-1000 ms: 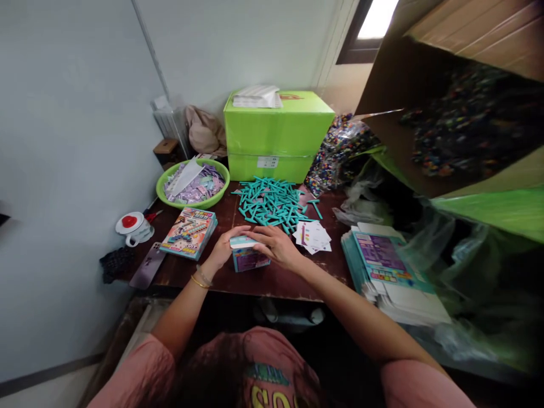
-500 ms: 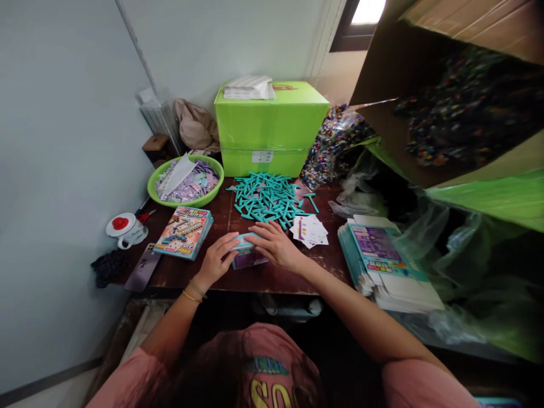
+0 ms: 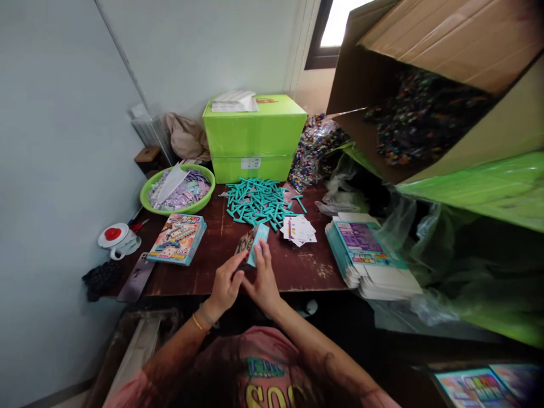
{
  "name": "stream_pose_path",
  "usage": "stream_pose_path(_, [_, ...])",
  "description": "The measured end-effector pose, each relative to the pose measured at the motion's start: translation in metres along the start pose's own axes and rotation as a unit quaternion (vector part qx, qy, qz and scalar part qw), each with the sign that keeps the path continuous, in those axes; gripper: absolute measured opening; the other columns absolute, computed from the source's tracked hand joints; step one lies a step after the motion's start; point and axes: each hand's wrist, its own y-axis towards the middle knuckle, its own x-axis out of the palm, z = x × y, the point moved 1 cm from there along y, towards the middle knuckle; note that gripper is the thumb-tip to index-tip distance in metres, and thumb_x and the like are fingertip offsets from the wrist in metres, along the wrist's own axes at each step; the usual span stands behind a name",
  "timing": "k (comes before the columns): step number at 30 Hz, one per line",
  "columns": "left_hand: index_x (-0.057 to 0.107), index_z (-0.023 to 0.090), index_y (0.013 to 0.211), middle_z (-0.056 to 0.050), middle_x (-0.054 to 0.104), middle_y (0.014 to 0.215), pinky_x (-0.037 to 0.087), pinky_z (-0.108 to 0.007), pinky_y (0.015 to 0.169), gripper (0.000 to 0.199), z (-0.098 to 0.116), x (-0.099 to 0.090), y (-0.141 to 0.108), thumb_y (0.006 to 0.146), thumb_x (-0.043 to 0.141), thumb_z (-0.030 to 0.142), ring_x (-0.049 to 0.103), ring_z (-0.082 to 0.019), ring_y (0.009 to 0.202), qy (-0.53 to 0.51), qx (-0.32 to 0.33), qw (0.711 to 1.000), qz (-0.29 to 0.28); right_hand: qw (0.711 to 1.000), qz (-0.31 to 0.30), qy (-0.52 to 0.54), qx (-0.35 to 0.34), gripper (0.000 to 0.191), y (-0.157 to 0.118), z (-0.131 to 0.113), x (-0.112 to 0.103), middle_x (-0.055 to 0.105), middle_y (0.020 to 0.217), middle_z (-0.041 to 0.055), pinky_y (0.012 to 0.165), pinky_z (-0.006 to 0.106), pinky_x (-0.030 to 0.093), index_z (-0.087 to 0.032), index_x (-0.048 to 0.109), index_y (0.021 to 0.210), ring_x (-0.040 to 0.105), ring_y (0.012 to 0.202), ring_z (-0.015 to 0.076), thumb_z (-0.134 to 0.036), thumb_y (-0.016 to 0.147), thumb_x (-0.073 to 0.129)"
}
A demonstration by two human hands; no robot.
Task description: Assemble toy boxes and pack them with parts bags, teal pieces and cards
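A small teal-edged box (image 3: 260, 233) stands tilted near the table's front edge, between my two hands. My left hand (image 3: 227, 281) has its fingers against the box's lower left side. My right hand (image 3: 264, 280) grips the box's right side, with fingertips on the light blue face. Just behind lies a pile of teal T-shaped sticks (image 3: 257, 199). White printed cards (image 3: 299, 229) are spread to the right of the box. A stack of colourful boxes (image 3: 177, 238) rests to the left, and flat unfolded cartons (image 3: 369, 249) are piled on the right.
A green basket (image 3: 208, 199) of small packets, a mug (image 3: 125, 243) and a phone (image 3: 136, 277) are at the left. A big green box (image 3: 255, 136) stands at the back. An open carton (image 3: 352, 73) of beads looms at the right, near plastic bags (image 3: 346, 195).
The small box has been turned from lying crosswise to a tilted, upright position. Both hands have moved lower around it, and the camera view has shifted to the right.
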Motion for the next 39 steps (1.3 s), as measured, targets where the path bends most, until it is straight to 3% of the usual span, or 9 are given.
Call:
stream_pose_path(5, [0.047, 0.028, 0.147, -0.012, 0.049, 0.153, 0.036, -0.053, 0.119, 0.056, -0.019, 0.004, 0.003, 0.094, 0.063, 0.033, 0.045, -0.029, 0.143, 0.054, -0.06, 0.996, 0.04, 0.987, 0.048, 0.124, 0.094, 0.028, 0.016, 0.03, -0.031, 0.071, 0.118, 0.0088, 0.1, 0.037, 0.055, -0.023, 0.075, 0.103, 0.068, 0.112, 0.0209, -0.022, 0.096, 0.048])
stream_pose_path(9, [0.052, 0.027, 0.144, -0.015, 0.04, 0.159, 0.03, -0.063, 0.119, 0.057, -0.057, 0.026, -0.007, 0.09, 0.067, 0.032, 0.028, -0.037, 0.151, 0.129, -0.069, 0.984, -0.098, 0.981, 0.004, 0.12, 0.155, 0.05, 0.021, 0.054, -0.014, 0.059, 0.139, 0.0131, 0.092, 0.037, 0.058, -0.022, 0.059, 0.138, 0.068, 0.107, 0.0211, -0.033, 0.089, 0.063])
stream_pose_path(14, [0.041, 0.029, 0.153, -0.012, 0.04, 0.16, 0.029, -0.065, 0.118, 0.067, -0.053, 0.043, -0.031, 0.09, 0.065, 0.029, 0.025, -0.038, 0.152, 0.249, -0.035, 0.956, -0.154, 0.985, -0.001, 0.033, 0.168, 0.041, 0.005, 0.083, 0.018, 0.056, 0.139, 0.0156, 0.092, 0.04, 0.057, -0.021, 0.065, 0.131, 0.067, 0.106, 0.0222, -0.029, 0.091, 0.058])
stream_pose_path(19, [0.039, 0.022, 0.154, -0.021, 0.03, 0.163, 0.014, -0.071, 0.119, 0.086, -0.049, 0.023, -0.02, 0.081, 0.075, 0.051, 0.022, -0.044, 0.152, 0.337, -0.013, 0.931, -0.137, 0.977, -0.121, -0.14, 0.104, 0.038, -0.015, 0.087, 0.008, 0.061, 0.136, 0.0138, 0.101, 0.052, 0.049, -0.026, 0.065, 0.133, 0.057, 0.124, 0.0298, -0.028, 0.098, 0.051])
stream_pose_path(22, [0.036, 0.022, 0.156, -0.02, 0.026, 0.165, 0.018, -0.072, 0.117, 0.098, -0.052, 0.013, -0.033, 0.073, 0.083, 0.046, 0.021, -0.047, 0.151, 0.336, -0.001, 0.92, -0.2, 0.971, -0.136, -0.175, 0.094, 0.041, -0.032, 0.092, 0.0, 0.063, 0.135, 0.0132, 0.1, 0.05, 0.048, -0.027, 0.064, 0.135, 0.059, 0.125, 0.0283, -0.021, 0.1, 0.044])
stream_pose_path(27, [0.044, 0.041, 0.15, -0.002, 0.049, 0.155, 0.03, -0.065, 0.118, 0.074, -0.048, 0.001, -0.067, 0.085, 0.06, 0.01, 0.047, -0.036, 0.141, 0.187, 0.066, 0.936, -0.292, 0.984, -0.099, -0.119, 0.088, 0.048, -0.061, 0.108, -0.01, 0.068, 0.128, 0.0104, 0.101, 0.055, 0.048, -0.028, 0.066, 0.133, 0.062, 0.122, 0.028, -0.015, 0.095, 0.038])
stream_pose_path(32, [0.059, 0.041, 0.136, 0.003, 0.061, 0.143, 0.038, -0.056, 0.119, 0.054, -0.034, -0.022, -0.059, 0.094, 0.049, 0.009, 0.056, -0.03, 0.134, 0.09, 0.119, 0.937, -0.316, 0.99, -0.083, -0.01, 0.11, 0.039, -0.07, 0.101, -0.029, 0.065, 0.135, 0.011, 0.106, 0.057, 0.049, -0.026, 0.066, 0.131, 0.06, 0.127, 0.0301, -0.031, 0.099, 0.046])
stream_pose_path(35, [0.061, 0.041, 0.132, 0.004, 0.065, 0.137, 0.047, -0.052, 0.114, 0.053, -0.021, -0.049, -0.05, 0.09, 0.057, 0.009, 0.061, -0.026, 0.129, 0.113, 0.18, 0.943, -0.257, 0.99, -0.041, 0.003, 0.131, 0.042, -0.063, 0.091, -0.062, 0.063, 0.138, 0.0133, 0.109, 0.053, 0.048, -0.023, 0.061, 0.138, 0.058, 0.131, 0.0292, -0.037, 0.1, 0.048])
stream_pose_path(39, [0.062, 0.045, 0.13, 0.007, 0.072, 0.126, 0.04, -0.055, 0.119, 0.056, -0.036, -0.107, -0.029, 0.084, 0.068, 0.015, 0.063, -0.025, 0.127, 0.252, 0.211, 0.943, 0.057, 0.989, 0.033, -0.078, 0.121, 0.038, -0.047, 0.102, -0.126, 0.063, 0.135, 0.0127, 0.112, 0.051, 0.044, -0.023, 0.064, 0.132, 0.057, 0.131, 0.0271, -0.037, 0.101, 0.047])
